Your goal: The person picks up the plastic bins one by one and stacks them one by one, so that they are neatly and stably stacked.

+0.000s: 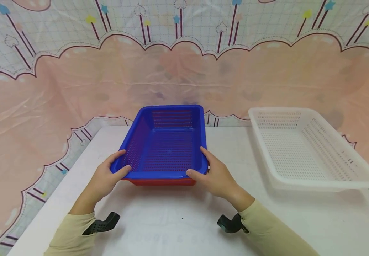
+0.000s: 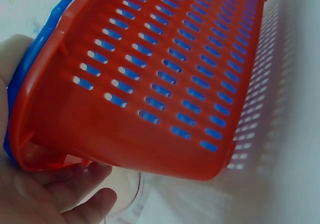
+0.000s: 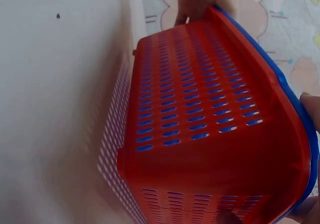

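Observation:
A blue plastic basket (image 1: 158, 175) sits nested inside a red basket (image 1: 163, 182), whose slotted walls show in both wrist views. At the near left corner my left hand (image 1: 105, 176) grips the stacked rims, thumb on the blue rim; in the left wrist view its fingers (image 2: 75, 186) curl under the red rim. My right hand (image 1: 217, 174) holds the near right corner in the same manner, thumb over the rim. The blue basket has nothing in it. Whether the red base touches the table is hard to tell; light through its slots falls on the tabletop beside it.
To the right on the white table (image 1: 184, 231) stands a white slotted basket (image 1: 323, 184). A peach and white patterned cloth (image 1: 178, 78) hangs behind the table and along its left side. Black wrist devices (image 1: 102, 224) extend from both sleeves.

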Demonstrator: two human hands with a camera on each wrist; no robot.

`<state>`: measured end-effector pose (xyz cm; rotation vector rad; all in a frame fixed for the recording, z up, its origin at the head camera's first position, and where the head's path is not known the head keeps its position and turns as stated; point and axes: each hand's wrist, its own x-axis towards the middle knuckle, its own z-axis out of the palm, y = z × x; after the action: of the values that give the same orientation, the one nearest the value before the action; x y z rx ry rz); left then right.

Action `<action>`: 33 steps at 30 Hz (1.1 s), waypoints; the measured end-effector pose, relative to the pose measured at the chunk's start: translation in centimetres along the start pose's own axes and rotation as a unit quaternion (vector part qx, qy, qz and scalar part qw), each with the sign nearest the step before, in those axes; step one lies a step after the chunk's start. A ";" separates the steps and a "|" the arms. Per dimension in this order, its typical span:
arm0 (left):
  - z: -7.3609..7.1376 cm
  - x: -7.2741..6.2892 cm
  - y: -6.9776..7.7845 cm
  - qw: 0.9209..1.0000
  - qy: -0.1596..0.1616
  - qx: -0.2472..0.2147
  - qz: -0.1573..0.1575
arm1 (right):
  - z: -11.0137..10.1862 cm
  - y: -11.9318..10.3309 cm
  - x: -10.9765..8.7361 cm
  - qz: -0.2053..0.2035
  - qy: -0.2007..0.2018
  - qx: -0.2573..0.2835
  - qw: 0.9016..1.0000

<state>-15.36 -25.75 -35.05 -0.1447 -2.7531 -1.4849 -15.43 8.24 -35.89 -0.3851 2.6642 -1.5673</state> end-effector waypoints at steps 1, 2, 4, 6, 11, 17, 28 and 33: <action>0.4 0.0 0.3 1.000 0.002 0.003 0.002 | -0.4 0.2 -0.2 0.000 0.003 -0.001 1.000; 0.9 0.0 0.6 1.000 0.003 0.005 0.004 | -0.8 0.4 -0.4 0.000 0.006 -0.003 1.000; 1.8 0.1 1.3 1.000 0.005 0.008 0.006 | -1.7 0.8 -0.7 0.002 0.015 -0.013 1.000; 2.6 0.2 1.9 1.000 0.005 0.004 0.010 | -2.6 1.2 -1.1 0.007 0.023 -0.022 0.999; 4.8 0.9 2.9 0.999 -0.001 -0.022 0.031 | -4.6 2.1 -2.0 0.020 0.047 -0.047 0.998; 7.1 1.6 3.7 0.998 -0.021 -0.036 0.041 | -6.6 3.1 -2.9 0.018 0.072 -0.058 0.996; 10.2 2.4 4.0 0.997 -0.053 -0.042 0.048 | -8.5 4.7 -4.0 0.045 0.068 -0.081 0.993; 10.5 2.5 3.8 0.996 -0.058 -0.049 0.053 | -8.4 5.5 -4.0 0.045 0.065 -0.068 0.995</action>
<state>-17.18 -14.72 -37.57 -0.3825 -2.7103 -1.6324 -13.85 18.90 -36.95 -0.1688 2.8505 -1.4392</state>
